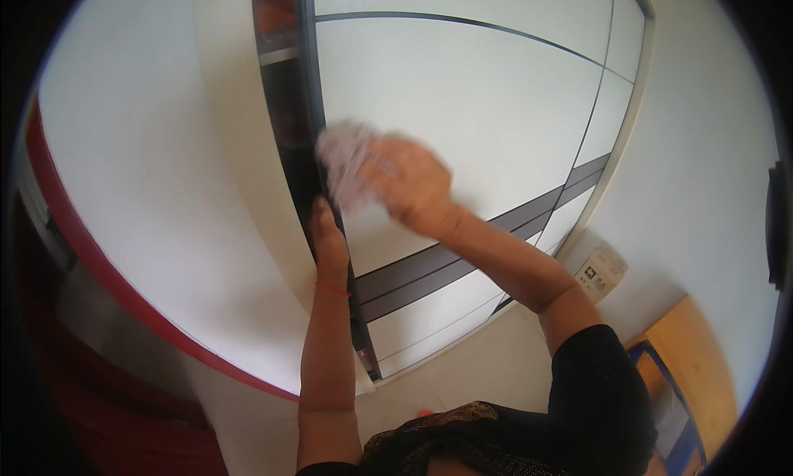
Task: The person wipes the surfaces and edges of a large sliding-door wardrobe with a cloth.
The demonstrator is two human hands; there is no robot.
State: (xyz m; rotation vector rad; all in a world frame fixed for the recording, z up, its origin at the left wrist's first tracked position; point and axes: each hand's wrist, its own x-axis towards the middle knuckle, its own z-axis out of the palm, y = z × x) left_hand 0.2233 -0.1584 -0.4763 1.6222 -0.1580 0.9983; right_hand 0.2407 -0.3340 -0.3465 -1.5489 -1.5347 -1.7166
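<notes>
My right hand (415,181) is shut on a crumpled pale pinkish cloth (350,160), blurred by motion. The cloth is at the dark edge frame (315,73) of a white sliding wardrobe door (458,123); whether it presses on the panel is hard to tell. Lower on the same upright edge, my left hand (329,237) grips the door from the gap side, its fingers partly hidden. A red string circles my left wrist. Grey bands (409,284) cross the lower part of the door.
Left of the door, an open gap shows a shelf (279,56) and dark contents. A white wall (142,166) with a red edge strip (124,290) stands at left. On the right are a printed cardboard box (601,271) and a wooden furniture piece (694,346) on the tiled floor (458,364).
</notes>
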